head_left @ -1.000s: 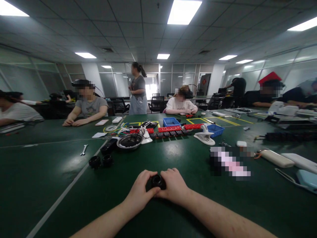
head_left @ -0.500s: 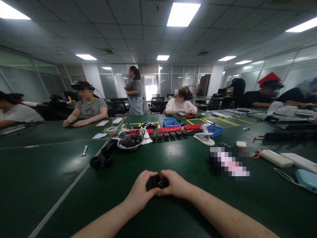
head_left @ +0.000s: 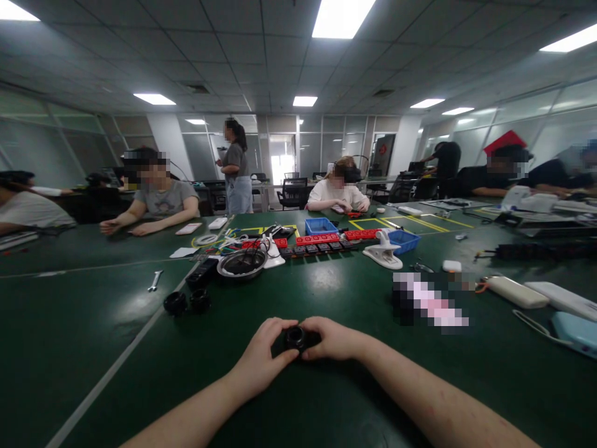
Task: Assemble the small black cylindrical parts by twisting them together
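A small black round part (head_left: 295,338) sits between my two hands just above the green table (head_left: 326,292). My left hand (head_left: 261,361) curls its fingers round the part's left side. From the right, my right hand (head_left: 333,339) pinches the same part with bent fingers. Both forearms reach in from the bottom edge. Two similar black round parts (head_left: 186,302) lie on the table to the far left of my hands.
Beyond my hands stand a metal bowl (head_left: 241,264), a row of red and black blocks (head_left: 317,244), two blue bins (head_left: 321,226) and a white clamp (head_left: 382,254). A wrench (head_left: 154,281) lies left. White devices (head_left: 517,292) lie right. Several people sit round the table.
My hands keep their grip on the black part, with the right hand flattened a little. The view has shifted slightly, and the standing person at the back has stepped to the left.
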`<act>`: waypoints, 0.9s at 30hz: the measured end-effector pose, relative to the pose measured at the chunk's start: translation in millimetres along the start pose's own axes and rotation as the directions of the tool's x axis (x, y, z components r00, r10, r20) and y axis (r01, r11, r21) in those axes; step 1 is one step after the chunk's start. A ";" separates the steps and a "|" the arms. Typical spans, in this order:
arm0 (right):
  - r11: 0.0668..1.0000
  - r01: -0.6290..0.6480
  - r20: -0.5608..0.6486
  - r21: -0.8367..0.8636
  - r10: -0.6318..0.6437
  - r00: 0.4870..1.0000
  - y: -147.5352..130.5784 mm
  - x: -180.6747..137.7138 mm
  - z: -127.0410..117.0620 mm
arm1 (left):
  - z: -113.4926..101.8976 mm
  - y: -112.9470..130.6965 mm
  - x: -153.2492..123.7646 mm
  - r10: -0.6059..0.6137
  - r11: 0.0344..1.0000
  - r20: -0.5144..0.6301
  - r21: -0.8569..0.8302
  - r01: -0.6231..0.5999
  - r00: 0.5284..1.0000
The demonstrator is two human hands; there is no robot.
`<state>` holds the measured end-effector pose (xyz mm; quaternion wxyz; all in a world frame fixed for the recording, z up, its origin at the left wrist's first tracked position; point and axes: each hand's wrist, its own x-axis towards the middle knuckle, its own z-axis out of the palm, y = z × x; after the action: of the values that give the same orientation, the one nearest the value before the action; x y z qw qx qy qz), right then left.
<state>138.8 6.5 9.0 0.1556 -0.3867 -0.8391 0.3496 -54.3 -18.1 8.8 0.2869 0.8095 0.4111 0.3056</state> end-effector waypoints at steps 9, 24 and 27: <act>0.892 -0.225 -0.319 -0.391 0.098 0.943 -14.6 0.0 26.8 | 10.0 -1.3 -1.8 -0.087 0.995 -0.151 0.037 0.094 0.985; 0.998 -0.062 -0.051 0.023 0.064 0.997 -0.9 -0.7 3.7 | 6.3 0.0 -1.3 -0.032 0.999 -0.056 0.011 0.033 0.998; 0.979 -0.150 -0.166 -0.139 0.126 0.978 -6.4 0.5 14.0 | 9.5 2.2 -3.3 -0.092 0.995 -0.113 0.027 0.096 0.989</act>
<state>127.6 -2.6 3.6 0.1665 -0.4811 -0.8194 0.2636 -47.8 -24.0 3.4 0.2644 0.7754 0.4691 0.3298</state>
